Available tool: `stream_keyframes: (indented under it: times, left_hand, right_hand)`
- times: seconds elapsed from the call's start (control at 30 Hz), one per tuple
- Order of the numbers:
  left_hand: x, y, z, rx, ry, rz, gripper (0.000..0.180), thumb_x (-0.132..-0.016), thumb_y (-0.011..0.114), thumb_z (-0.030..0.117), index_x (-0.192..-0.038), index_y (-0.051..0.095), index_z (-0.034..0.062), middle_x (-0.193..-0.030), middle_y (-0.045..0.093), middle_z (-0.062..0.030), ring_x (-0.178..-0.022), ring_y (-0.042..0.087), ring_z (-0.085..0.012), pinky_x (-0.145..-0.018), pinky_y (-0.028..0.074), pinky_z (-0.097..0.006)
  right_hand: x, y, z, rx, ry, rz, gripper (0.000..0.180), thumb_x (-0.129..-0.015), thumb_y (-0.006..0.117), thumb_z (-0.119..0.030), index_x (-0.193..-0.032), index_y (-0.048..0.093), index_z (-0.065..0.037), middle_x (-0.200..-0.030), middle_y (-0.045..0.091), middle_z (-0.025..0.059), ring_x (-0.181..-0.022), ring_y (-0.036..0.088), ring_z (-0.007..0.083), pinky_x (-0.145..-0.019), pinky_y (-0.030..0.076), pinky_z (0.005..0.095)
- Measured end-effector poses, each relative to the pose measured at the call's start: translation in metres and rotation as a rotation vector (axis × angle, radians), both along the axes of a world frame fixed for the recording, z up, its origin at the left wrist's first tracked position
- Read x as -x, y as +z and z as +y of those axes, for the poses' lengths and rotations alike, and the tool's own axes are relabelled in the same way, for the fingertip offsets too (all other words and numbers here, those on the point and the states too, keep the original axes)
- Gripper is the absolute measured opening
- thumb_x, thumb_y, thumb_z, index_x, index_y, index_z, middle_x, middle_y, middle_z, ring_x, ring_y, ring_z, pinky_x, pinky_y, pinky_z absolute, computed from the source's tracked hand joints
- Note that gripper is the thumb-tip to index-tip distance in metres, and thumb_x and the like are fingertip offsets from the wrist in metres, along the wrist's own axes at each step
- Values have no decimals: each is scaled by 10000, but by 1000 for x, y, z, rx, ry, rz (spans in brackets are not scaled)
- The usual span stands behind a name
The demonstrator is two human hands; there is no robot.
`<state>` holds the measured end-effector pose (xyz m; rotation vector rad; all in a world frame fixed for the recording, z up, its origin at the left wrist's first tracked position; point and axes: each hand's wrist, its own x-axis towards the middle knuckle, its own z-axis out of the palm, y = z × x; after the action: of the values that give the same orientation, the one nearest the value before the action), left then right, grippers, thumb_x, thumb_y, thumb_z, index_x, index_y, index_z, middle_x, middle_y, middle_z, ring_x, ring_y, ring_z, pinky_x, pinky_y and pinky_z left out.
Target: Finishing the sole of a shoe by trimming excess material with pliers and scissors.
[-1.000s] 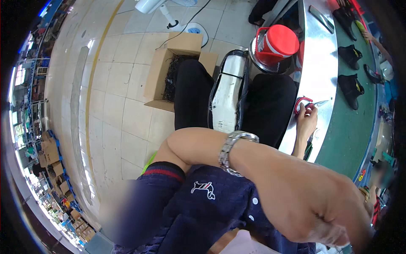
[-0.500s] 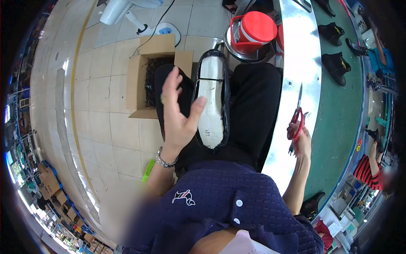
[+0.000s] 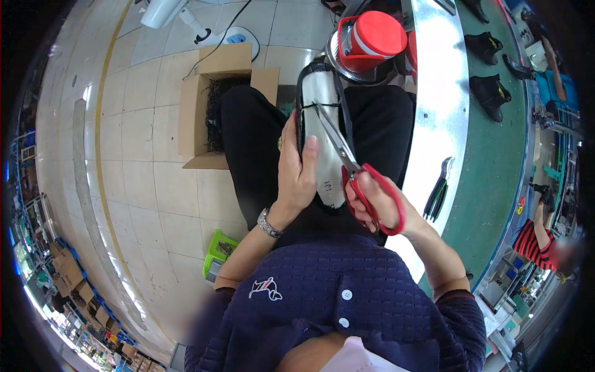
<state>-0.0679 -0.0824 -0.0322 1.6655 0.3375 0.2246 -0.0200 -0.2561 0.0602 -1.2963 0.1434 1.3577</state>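
Note:
An upturned black shoe upper on its last (image 3: 319, 164), with a whitish sole side facing up, lies between my thighs. Around its forward part runs a thin black cord (image 3: 308, 106). My left hand (image 3: 297, 167) is closed on the left side of the shoe, fingers along its edge and thumb over the white bottom. In my right hand (image 3: 378, 201) are scissors with red handles (image 3: 398, 208). Their blades reach forward over the sole, slightly parted, with the tips at the cord. Whether the cord lies between the blades I cannot tell.
On the metal ledge (image 3: 440, 111) to the right lie black-and-green cutting pliers (image 3: 438, 192). Beyond it, a green conveyor (image 3: 489, 164) carries dark boots (image 3: 489, 96). Ahead is a red-lidded bucket (image 3: 378, 34). To the left stand a cardboard box (image 3: 191, 118) of black scraps and a green basket (image 3: 217, 251).
My right hand has brought the scissors from the metal ledge to the shoe. My left hand, open above my thigh before, now grips the shoe, which has shifted slightly right.

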Motion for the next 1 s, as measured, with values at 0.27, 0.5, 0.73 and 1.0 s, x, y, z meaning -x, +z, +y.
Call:
stream_keyframes:
  times: [0.27,0.5,0.73,1.0]
  left_hand:
    - [-12,13,7,-366,97,-146,685,-893,617,194,-1444,285,-42,-1461,320,-262,-1353,316,-393,-1113,248,-440]
    - [-63,31,1,-1062,-8,-386,92,-780,716,76,-869,708,55,-1226,610,-54,-1286,451,-295,-1038,355,-470]
    - [-43,41,11,-910,229,-530,85,-878,658,88,-872,671,4,-957,664,-105,-1079,600,-288,-912,480,-383]
    - [-24,29,129,-1013,466,-322,194,-878,637,32,-1046,658,-63,-1151,614,-181,-1052,611,-306,-924,486,-399]
  right_hand:
    - [36,-5,-39,298,49,-560,358,-934,612,-344,-781,567,-23,-577,477,21,-541,491,103,-504,380,283]
    - [31,-36,-101,591,-385,-717,272,-869,720,-248,-811,595,-13,-661,498,-22,-621,444,58,-548,321,236]
    - [-23,-86,-134,1089,-339,-998,542,-870,685,-365,-1223,598,37,-818,665,133,-730,623,182,-644,482,331]
    - [-69,-144,-161,1298,-306,-1376,436,-923,608,-268,-1273,566,-11,-1209,595,210,-1069,608,354,-922,487,453]
